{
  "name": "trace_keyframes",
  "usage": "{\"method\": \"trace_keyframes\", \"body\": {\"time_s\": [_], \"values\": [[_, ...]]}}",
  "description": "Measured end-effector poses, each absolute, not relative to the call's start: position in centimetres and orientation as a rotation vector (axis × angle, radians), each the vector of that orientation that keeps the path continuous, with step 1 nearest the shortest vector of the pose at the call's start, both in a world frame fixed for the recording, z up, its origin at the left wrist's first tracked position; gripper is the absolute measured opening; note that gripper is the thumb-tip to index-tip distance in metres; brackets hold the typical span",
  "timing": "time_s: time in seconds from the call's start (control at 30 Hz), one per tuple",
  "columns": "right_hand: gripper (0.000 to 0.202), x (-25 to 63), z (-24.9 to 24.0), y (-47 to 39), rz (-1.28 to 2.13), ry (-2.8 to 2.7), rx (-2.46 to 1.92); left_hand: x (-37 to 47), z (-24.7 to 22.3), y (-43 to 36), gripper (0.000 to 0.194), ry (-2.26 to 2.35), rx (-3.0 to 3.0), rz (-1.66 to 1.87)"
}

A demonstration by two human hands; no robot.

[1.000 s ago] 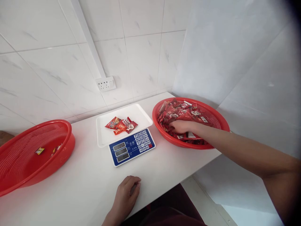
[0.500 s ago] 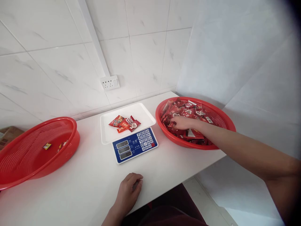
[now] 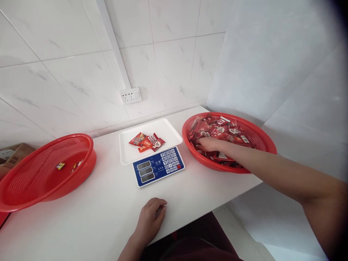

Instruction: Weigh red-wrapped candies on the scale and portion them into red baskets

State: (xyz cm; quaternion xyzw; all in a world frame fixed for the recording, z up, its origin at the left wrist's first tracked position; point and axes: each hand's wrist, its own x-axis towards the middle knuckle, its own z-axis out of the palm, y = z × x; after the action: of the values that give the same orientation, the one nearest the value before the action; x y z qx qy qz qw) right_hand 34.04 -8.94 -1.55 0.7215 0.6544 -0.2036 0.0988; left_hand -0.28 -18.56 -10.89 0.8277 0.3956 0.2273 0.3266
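My right hand [image 3: 208, 144] reaches into the near left part of a red plastic basket [image 3: 268, 142] heaped with red snack packets [image 3: 219, 129]. Its fingers are curled closed against a packet there, their tips partly hidden. My left hand [image 3: 151, 217] rests on the white table near its front edge, fingers loosely curled in and holding nothing visible. Ahead of it stands a blue-and-white digital scale [image 3: 160, 177] with lit number readouts. On the scale's white tray [image 3: 129, 156] lie several small red and orange packets [image 3: 146, 142], bunched together.
At the left, a second red basket [image 3: 35, 170] holds a small yellow packet [image 3: 60, 165] and a few colourful ones [image 3: 77, 166]. A cardboard box [image 3: 17, 154] sits behind it. The tiled wall, with a socket [image 3: 131, 95], borders the table's back; another wall stands right.
My view has shifted slightly, so everything sits a little further right. The right hand has moved slightly lower among the packets. The left hand and the packets on the tray have stayed put.
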Motion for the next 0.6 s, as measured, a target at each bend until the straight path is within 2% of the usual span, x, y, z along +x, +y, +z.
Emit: {"method": "trace_keyframes", "body": {"time_s": [0.17, 0.3, 0.5, 0.6], "values": [[0.023, 34.0, -1.9, -9.1, -0.614, 1.882, 2.167, -0.2, -10.7, -18.6, 0.018, 1.049, 2.144, 0.593], [0.011, 34.3, -0.3, -9.1, -0.607, 2.015, 2.22, -0.3, -10.6, -18.7, 0.018, 1.046, 2.14, 0.581], [0.021, 33.0, 3.9, -11.3, -0.623, 2.239, 2.405, -0.3, -9.9, -19.0, 0.019, 1.04, 2.023, 0.569], [0.022, 29.7, 3.4, -14.1, -0.862, 2.501, 2.398, 0.5, -9.0, -19.3, 0.021, 1.015, 1.746, 0.613]]}}
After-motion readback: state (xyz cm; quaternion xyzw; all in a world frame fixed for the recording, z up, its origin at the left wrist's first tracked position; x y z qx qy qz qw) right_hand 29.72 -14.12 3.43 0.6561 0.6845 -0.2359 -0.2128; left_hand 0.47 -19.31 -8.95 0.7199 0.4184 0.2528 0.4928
